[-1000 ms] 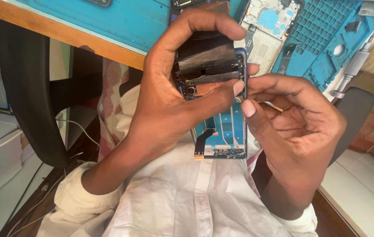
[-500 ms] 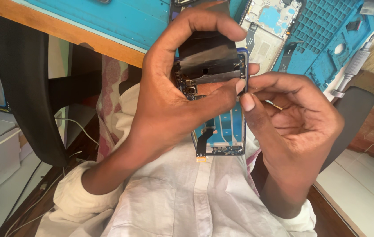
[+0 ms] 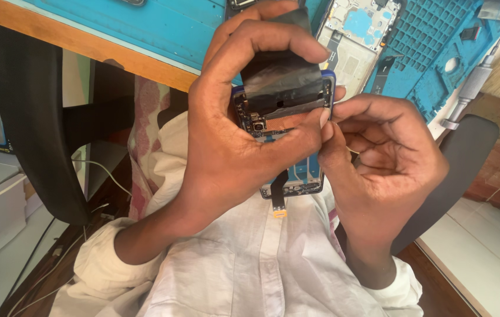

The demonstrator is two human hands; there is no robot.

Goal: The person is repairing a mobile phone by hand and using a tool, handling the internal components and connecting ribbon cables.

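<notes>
Left hand (image 3: 226,147) wraps around an opened phone (image 3: 288,117), held over the lap below the counter (image 3: 144,35) edge; its fingers (image 3: 273,38) curl over a dark sheet (image 3: 279,73) at the top. Right hand (image 3: 379,158) sits against the phone's right edge, fingers pinched narrow, possibly on a thin tool, too small to confirm. A ribbon cable (image 3: 278,199) hangs from the phone's lower end.

The person wears a creased white shirt (image 3: 250,264) with a buttoned front seam running down its middle. Both long sleeves are pushed up into bunched folds, leaving the forearms bare, and neither bare hand carries rings or a watch.
</notes>
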